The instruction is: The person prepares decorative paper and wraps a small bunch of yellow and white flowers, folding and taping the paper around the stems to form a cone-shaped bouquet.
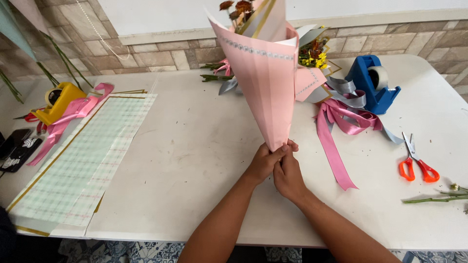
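A tall cone of pink wrapping paper point(265, 78) stands upright over the white table point(195, 160), with dried reddish flowers point(238, 9) showing at its top. Both hands clasp the cone's narrow bottom tip. My left hand point(265, 163) grips it from the left, fingers wrapped around the point. Just below and to the right, my right hand point(288, 176) presses against the same tip. The stems inside are hidden by the paper.
Green plaid wrapping sheets point(83, 160) lie at the left beside a yellow tape dispenser point(58, 100) and pink ribbon point(68, 119). Behind the cone lies another bouquet point(312, 53). A blue tape dispenser point(373, 83), pink and grey ribbons point(336, 122), orange-handled scissors point(417, 165) and cut stems point(436, 197) are at the right.
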